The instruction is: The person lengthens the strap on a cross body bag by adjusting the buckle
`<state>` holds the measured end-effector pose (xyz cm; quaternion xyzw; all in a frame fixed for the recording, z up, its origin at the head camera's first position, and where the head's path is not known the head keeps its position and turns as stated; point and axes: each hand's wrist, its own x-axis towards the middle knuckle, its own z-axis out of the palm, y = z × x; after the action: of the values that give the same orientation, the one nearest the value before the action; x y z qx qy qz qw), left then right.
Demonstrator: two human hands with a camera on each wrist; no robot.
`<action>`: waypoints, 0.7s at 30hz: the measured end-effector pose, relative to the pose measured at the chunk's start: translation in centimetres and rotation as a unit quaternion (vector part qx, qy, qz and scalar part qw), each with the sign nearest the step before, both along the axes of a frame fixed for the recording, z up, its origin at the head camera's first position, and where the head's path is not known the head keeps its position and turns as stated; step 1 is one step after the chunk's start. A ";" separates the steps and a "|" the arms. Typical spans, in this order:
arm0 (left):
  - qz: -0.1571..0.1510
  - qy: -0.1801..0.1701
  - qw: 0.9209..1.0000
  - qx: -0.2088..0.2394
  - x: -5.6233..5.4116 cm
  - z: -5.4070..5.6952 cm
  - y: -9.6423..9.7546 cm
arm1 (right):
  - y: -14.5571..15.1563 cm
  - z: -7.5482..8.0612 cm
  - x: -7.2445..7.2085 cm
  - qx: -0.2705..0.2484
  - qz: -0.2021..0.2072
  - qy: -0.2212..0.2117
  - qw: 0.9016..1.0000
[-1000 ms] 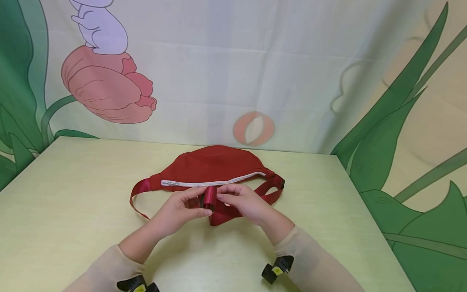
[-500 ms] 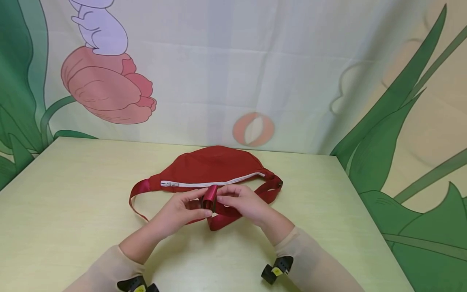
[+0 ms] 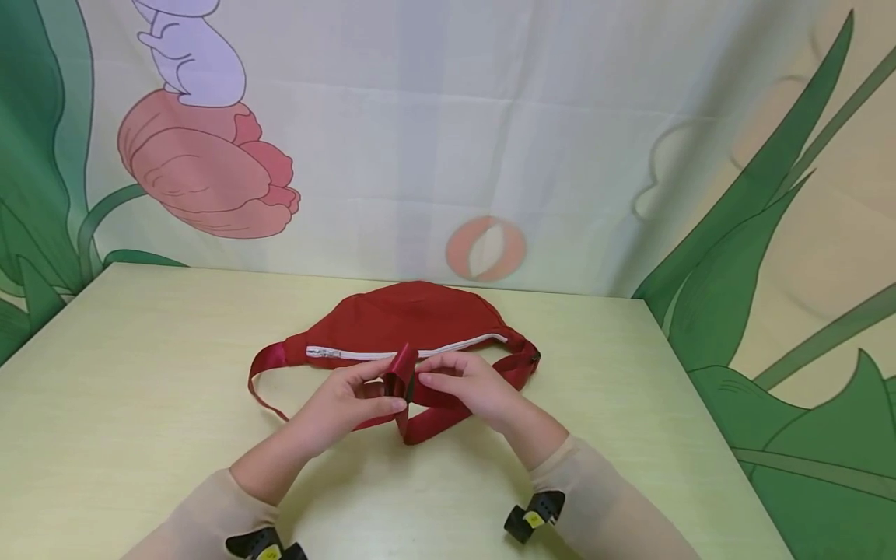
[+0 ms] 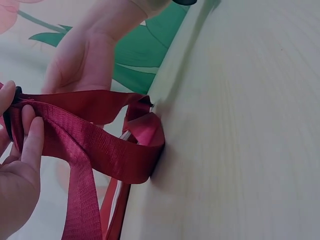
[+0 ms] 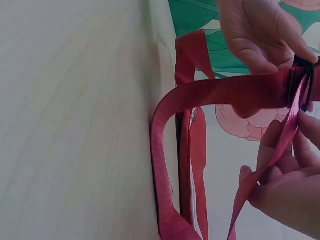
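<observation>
A red waist bag (image 3: 420,319) with a white zipper (image 3: 465,342) lies on the table. My left hand (image 3: 339,412) pinches a black strap slider (image 5: 303,62) between thumb and fingers. A loop of the bag's red strap (image 3: 402,364) stands up out of the slider. From the right side, my right hand (image 3: 476,389) pinches the strap close beside the slider. In the left wrist view, the webbing (image 4: 110,155) hangs below the fingers and folds back on itself. Part of the slider is hidden behind the fingers and webbing.
The pale table (image 3: 154,342) ends at the back against a printed curtain (image 3: 336,155). Left of the bag, a strap end (image 3: 260,373) curves down onto the tabletop. Black wrist cameras (image 3: 533,516) sit on both sleeves.
The strap loop in the slider has risen and become taller and more pointed. The strap hanging below has shifted slightly, and its right part has drawn in toward the hands. Both hands stay nearly in place.
</observation>
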<state>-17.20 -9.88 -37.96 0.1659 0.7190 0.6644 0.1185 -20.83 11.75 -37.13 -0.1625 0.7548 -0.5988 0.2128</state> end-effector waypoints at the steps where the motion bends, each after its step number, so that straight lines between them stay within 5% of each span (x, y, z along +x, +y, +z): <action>1: -0.005 0.000 1.000 0.003 0.0 -0.1 0.1 | -0.1 0.0 0.0 -0.006 0.001 -0.002 1.000; 12: 0.031 -0.005 1.000 -0.003 -0.1 0.1 -0.2 | 0.7 -0.3 -0.3 0.031 -0.026 0.010 0.999; 21: 0.002 -0.004 1.000 0.024 0.0 -0.3 0.4 | 0.0 0.0 0.0 -0.022 -0.005 0.000 1.000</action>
<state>-17.21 -9.46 -38.21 0.1642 0.7025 0.6827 0.1162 -20.86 11.72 -37.17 -0.1633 0.7421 -0.6166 0.2059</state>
